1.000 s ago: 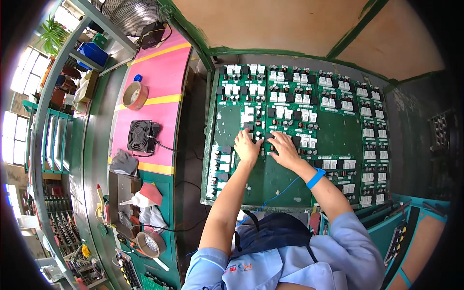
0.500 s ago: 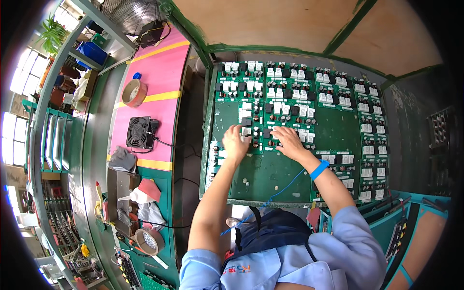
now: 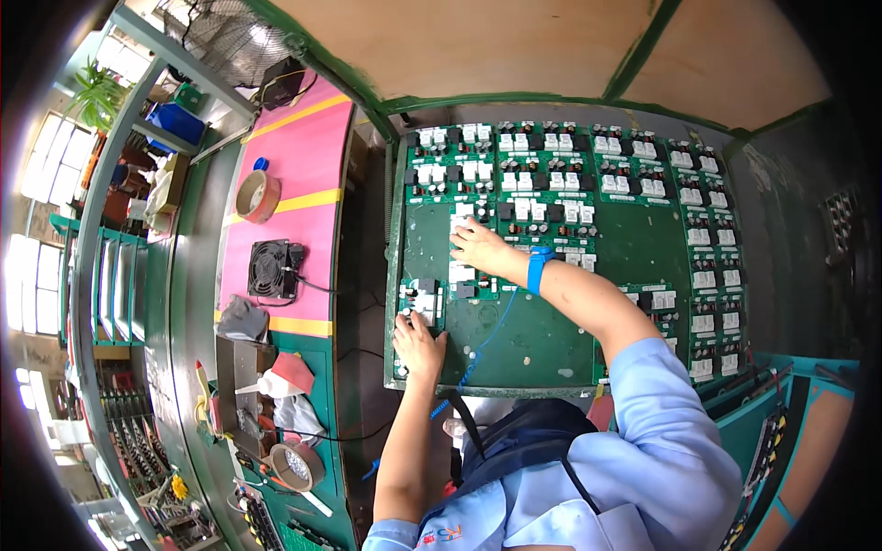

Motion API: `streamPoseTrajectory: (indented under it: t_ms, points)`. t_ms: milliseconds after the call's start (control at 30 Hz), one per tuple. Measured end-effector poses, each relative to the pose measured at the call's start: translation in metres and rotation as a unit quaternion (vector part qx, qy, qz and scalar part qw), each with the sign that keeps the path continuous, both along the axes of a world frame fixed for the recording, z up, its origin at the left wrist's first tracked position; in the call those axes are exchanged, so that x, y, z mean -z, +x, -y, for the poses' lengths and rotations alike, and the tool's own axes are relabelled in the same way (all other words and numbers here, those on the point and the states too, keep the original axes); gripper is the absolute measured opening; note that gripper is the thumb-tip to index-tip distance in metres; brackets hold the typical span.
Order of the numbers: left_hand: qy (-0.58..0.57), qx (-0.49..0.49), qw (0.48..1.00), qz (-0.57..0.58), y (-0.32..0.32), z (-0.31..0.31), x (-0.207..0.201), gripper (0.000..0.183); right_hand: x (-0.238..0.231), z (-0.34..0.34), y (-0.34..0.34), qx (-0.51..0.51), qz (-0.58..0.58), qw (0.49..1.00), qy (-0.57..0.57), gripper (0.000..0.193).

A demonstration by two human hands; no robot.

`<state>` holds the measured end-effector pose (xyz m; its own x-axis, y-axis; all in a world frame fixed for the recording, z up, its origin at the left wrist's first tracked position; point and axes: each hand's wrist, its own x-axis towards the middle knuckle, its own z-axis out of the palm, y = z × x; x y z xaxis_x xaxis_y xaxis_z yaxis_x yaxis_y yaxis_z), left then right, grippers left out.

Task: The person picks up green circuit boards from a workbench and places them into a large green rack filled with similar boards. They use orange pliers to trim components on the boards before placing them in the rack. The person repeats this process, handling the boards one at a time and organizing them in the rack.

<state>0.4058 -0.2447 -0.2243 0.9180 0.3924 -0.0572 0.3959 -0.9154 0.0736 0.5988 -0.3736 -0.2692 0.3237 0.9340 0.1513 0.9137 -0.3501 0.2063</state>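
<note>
- So my left hand (image 3: 420, 349) is down at the near left corner of the green bench (image 3: 528, 344), resting over the lower part of a populated circuit board (image 3: 424, 301). Fingers are loosely spread with the thumb off to the side; can't tell from here if they're actually gripping the edge.
- My right hand (image 3: 480, 249) reaches across, palm down, fingers stretched out over another board (image 3: 467, 275) up and to the right of the first one. Part of that board pokes out below my palm. Fingers look fairly wide, but the tips are too small to make out, so no idea if they're pinching a part.
- I've got a blue wrist strap (image 3: 540, 266) on that right wrist, with a blue cord (image 3: 470, 367) running from it down past the bench's near edge.
- Both boards lie flat, with white blocky relays and black parts facing up.
- More of the same kind sit in rows along the far side (image 3: 542, 142) and in a column down the right side (image 3: 703, 275).
- Over on my left, a pink-topped side bench (image 3: 299, 165) carries a black square fan (image 3: 273, 268), a round tan tub (image 3: 257, 197) and a grey glove (image 3: 243, 319).
</note>
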Motion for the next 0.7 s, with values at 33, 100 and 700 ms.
streamPoseTrajectory:
  t_ms: [33, 100, 700]
  points:
    - [0.008, 0.001, 0.999, 0.039, -0.001, 0.002, 0.002, 0.071, 0.002, 0.000, 0.005, -0.025, 0.010, 1.000, 0.000, 0.018]
    - [0.012, 0.019, 0.996, 0.081, -0.005, 0.004, 0.008, 0.070, -0.006, 0.004, 0.012, -0.056, -0.012, 0.998, 0.022, 0.017]
    - [-0.037, 0.107, 0.993, -0.038, -0.004, -0.012, -0.033, 0.066, -0.061, -0.036, 0.031, 0.222, -0.264, 0.936, 0.073, 0.060]
